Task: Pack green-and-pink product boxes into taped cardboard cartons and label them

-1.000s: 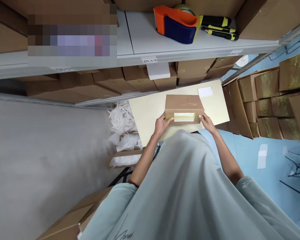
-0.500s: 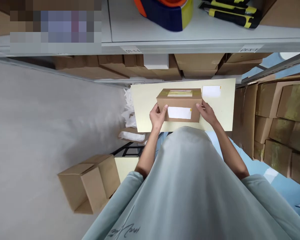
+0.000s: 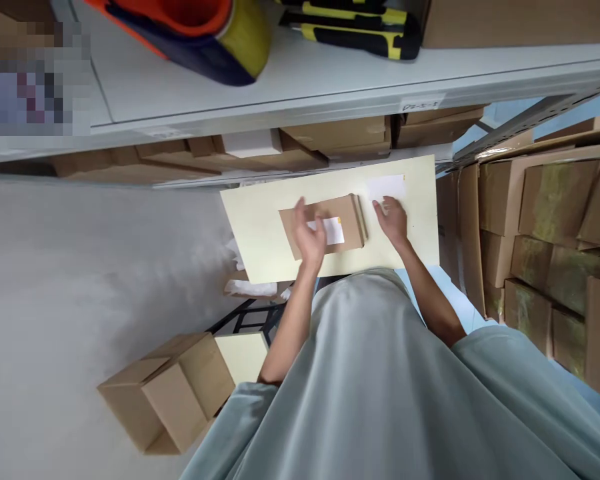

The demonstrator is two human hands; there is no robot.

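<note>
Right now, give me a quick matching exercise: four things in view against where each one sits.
Things:
1. small cardboard box
2. loose white label
3. tape dispenser
4. open carton

Places:
A. on the floor, lower left of the table
B. on the grey shelf overhead
C. flat on the cream table, under the left hand
D. on the table's far side, just beyond the right hand

Pairs: 1-C, 2-D, 3-B, 4-A
</note>
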